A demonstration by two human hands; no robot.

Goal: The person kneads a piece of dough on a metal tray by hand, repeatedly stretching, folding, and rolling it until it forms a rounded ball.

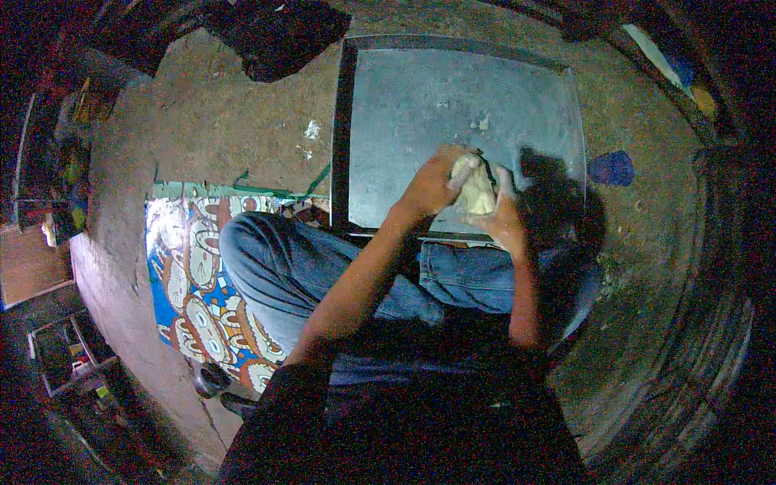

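Note:
A pale yellowish, dough-like lump (478,194) is between my two hands above a grey board with a dark raised edge (388,105). My left hand (436,182) curls round its left side. Against its right side presses my right hand (507,218), with the thumb and fingers partly raised along it. Whitish residue coats parts of the fingers. A small pale scrap (483,123) lies on the board just beyond the lump. The underside of the lump is hidden by my hands.
My jeans-clad legs (323,267) are folded at the board's near edge, on a cartoon-printed mat (198,283). A blue ribbed cup-like object (612,168) is on the floor to the right. Dark cloth (283,36) lies at the far left, and white flakes (311,129) dot the floor.

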